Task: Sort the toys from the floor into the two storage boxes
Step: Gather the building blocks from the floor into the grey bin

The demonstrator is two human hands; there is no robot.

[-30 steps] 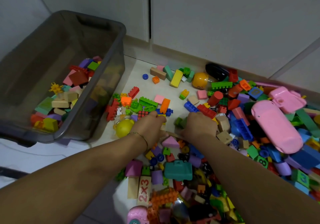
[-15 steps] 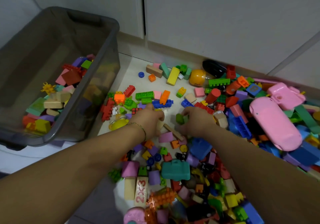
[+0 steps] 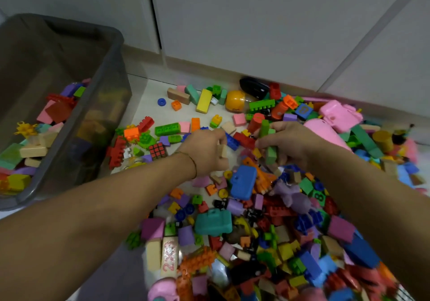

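A big heap of coloured blocks and toys (image 3: 267,219) covers the floor at the centre and right. A grey translucent storage box (image 3: 76,124) stands at the left, partly filled with blocks. My left hand (image 3: 206,150) is over the heap's far edge, its fingers curled round a beige wooden block (image 3: 222,151). My right hand (image 3: 288,143) is just to its right and grips green blocks: one sticks up above the fingers (image 3: 264,128), another shows below them (image 3: 271,155). Only one box is in view.
White cupboard doors (image 3: 232,21) and a skirting strip close off the far side. A large pink toy car (image 3: 325,133) lies right of my hands. A teal toy case (image 3: 213,222) and a blue one (image 3: 243,182) lie in the heap near me. A small puzzle cube (image 3: 158,151) lies by the box.
Both hands have lifted from the floor with blocks in them. The right hand now shows green blocks; the left shows a beige block. The camera has shifted a little.
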